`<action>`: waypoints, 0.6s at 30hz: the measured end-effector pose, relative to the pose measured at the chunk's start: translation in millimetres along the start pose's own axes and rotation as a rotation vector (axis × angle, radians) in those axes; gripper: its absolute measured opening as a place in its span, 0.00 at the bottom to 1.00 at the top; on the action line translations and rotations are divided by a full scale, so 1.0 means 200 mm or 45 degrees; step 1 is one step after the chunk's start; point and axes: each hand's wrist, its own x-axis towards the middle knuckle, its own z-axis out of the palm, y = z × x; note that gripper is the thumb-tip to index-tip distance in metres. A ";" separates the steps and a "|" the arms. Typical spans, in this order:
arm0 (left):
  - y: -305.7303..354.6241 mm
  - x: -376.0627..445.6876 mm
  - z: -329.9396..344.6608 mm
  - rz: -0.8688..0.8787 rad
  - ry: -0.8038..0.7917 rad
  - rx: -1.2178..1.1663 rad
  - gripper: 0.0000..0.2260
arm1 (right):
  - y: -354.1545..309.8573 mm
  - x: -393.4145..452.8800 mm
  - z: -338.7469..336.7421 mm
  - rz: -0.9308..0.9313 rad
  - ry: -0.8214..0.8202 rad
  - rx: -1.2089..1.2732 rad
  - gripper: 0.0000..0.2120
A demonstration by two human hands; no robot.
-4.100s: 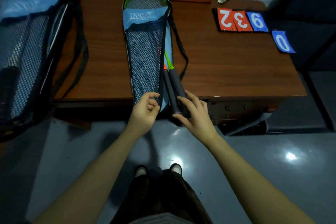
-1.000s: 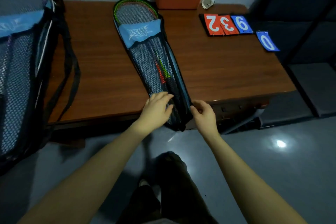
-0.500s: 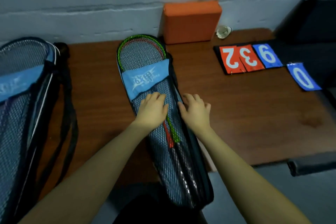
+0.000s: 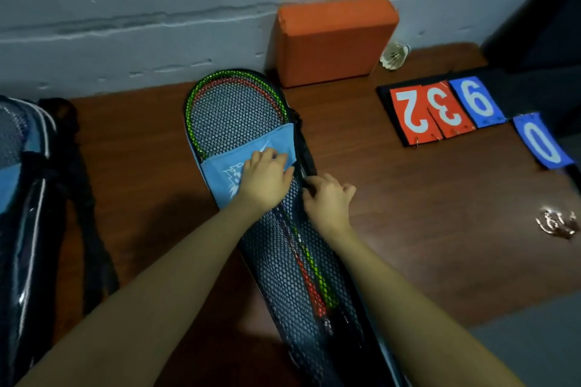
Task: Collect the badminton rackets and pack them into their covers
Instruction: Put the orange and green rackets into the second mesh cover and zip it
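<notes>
A black mesh racket cover [image 4: 292, 276] with a light blue band lies lengthwise on the brown table [image 4: 424, 214]. Inside it show a green racket [image 4: 188, 110] and a red racket [image 4: 309, 284], heads toward the wall. My left hand [image 4: 265, 181] presses flat on the blue band. My right hand [image 4: 327, 198] sits at the cover's right edge, fingers curled and pinching the edge where the zip runs; the zip pull itself is hidden. A second blue and black racket cover [image 4: 22, 198] lies at the far left.
An orange block [image 4: 333, 41] stands against the grey wall behind the cover. A shuttlecock [image 4: 394, 55] lies to its right. Red and blue number cards [image 4: 440, 110] sit on the table's right side, and a black strap [image 4: 91, 198] trails beside the left cover.
Both hands have slid up the cover toward the racket heads. My left hand now rests on the blue band, and my right has curled onto the cover's right edge. The view moved closer.
</notes>
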 end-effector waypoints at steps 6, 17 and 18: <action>-0.08 0.08 -0.02 -0.061 0.071 -0.512 0.19 | -0.08 -0.03 -0.05 -0.273 0.130 0.114 0.13; -0.11 0.03 -0.16 -0.289 0.116 -1.310 0.19 | -0.12 0.03 -0.18 -0.194 -0.040 0.586 0.09; -0.12 0.01 -0.17 -0.279 0.137 -1.359 0.18 | -0.13 0.05 -0.20 -0.173 -0.022 0.610 0.09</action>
